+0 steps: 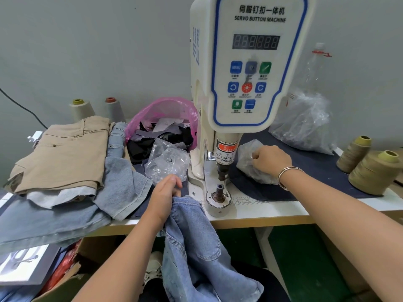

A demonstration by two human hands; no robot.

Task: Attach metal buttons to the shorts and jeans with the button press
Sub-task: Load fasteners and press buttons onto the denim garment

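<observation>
The left hand grips the waistband of the light-blue jeans, which hang off the counter edge at seven o'clock from the button press. The right hand, at three o'clock of the lower die, curls its fingers into a small clear bag (contents unclear). Khaki shorts lie folded at nine o'clock.

Glossy cream plastic casing covers the button press; its lower die is dull, worn metal; the jeans are soft, matt light-blue denim; the folded shorts are matt tan woven cloth; crinkled clear plastic bag looks shiny; a smooth metal bangle gleams.
</observation>
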